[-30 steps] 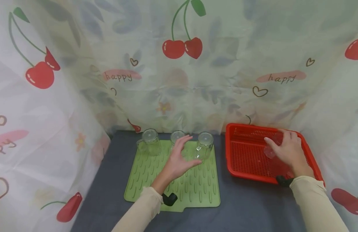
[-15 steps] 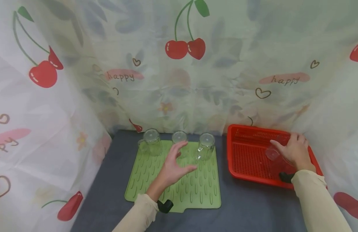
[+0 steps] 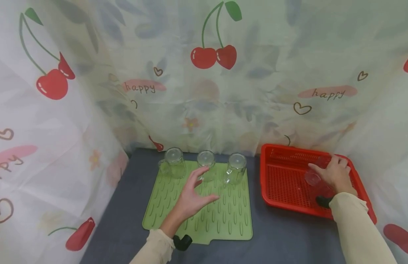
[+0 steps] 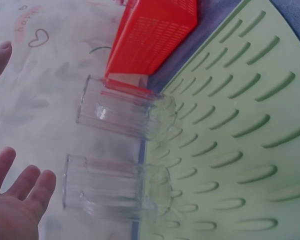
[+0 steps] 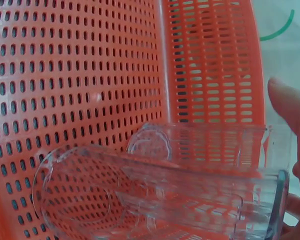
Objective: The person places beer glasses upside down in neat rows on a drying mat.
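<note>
My left hand [image 3: 190, 198] hovers over the green ridged mat [image 3: 223, 223], thumb and fingers spread apart around nothing. Along the mat's back edge, three clear glass mugs stand upside down: a left mug [image 3: 175, 167], a middle mug [image 3: 206, 159] and a right mug [image 3: 237, 168]. My right hand [image 3: 336, 176] reaches into the red basket [image 3: 264, 179], its thumb held away from the fingers. In the right wrist view, its fingertips are right at the rim of a near glass mug [image 5: 160, 192], with another glass [image 5: 205, 142] behind it.
A dark grey cloth [image 3: 276, 234] covers the table. Printed cherry curtains [image 3: 210, 110] enclose the back and both sides. The basket stands to the right of the mat, near the back curtain, and its perforated wall [image 5: 215, 60] rises beside the glasses.
My left hand has drawn back left and toward me from the mugs. My right hand has shifted slightly right inside the basket. The view has turned slightly.
</note>
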Tool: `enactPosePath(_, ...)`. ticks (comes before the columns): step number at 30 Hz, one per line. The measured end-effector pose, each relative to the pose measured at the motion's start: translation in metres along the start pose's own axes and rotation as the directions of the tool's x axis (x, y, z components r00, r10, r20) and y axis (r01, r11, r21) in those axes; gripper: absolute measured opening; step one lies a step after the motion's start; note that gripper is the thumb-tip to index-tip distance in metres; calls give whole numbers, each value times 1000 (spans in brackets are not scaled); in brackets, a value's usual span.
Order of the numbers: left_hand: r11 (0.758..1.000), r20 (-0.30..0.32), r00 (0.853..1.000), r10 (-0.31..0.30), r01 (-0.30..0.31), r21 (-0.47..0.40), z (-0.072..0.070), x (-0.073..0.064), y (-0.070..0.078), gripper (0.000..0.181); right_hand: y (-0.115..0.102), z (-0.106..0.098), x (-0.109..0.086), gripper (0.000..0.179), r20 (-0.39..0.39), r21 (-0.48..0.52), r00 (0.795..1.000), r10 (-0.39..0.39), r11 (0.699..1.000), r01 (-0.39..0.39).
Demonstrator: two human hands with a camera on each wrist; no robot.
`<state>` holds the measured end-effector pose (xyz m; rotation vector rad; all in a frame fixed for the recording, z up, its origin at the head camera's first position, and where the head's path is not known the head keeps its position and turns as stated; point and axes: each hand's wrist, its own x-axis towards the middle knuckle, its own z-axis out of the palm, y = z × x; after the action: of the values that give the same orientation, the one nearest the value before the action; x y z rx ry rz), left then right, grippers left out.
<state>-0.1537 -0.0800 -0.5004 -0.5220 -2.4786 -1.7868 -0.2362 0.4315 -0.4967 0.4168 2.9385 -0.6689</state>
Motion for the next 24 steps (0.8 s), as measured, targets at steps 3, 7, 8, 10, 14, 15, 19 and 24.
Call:
enactPosePath(3, 1000, -6, 1000, -8, 8, -4, -2, -5, -3, 90, 0, 1, 0, 120, -4, 4, 1000, 7, 1000, -7)
enactPosePath(7, 1000, -21, 1000, -14, 14, -9, -5, -10, -8, 89, 0, 2, 0, 119, -16, 4, 1000, -5, 1000, 5)
enactPosePath(8, 1000, -25, 1000, -11, 11, -10, -5, -11, -9, 89, 0, 2, -1, 120, -15, 5, 1000, -5, 1000, 5)
enactPosePath(10, 1000, -25, 1000, -13, 13, -11, -6, -13, -11, 88, 0, 3, -1, 120, -16, 5, 1000, -10, 1000, 10)
enactPosePath(14, 1000, -18, 1000, -12, 11, -14, -8, -15, -14, 89, -3, 3, -2, 118, -23, 0, 999, -26, 1000, 26)
enactPosePath(15, 1000, -17, 1000, -14, 14, -15, -8, -16, -14, 89, -3, 3, -2, 118, -22, -1, 999, -32, 999, 32)
enactPosePath(19, 1000, -22, 1000, -16, 15, -17, -9, -16, -15, 89, -5, 1, -3, 123, 2, 2, 999, -36, 999, 36)
enactPosePath(24, 1000, -17, 1000, -25, 25, -13, -9, -17, -17, 90, -7, 0, -5, 123, 39, 12, 999, -37, 999, 37)
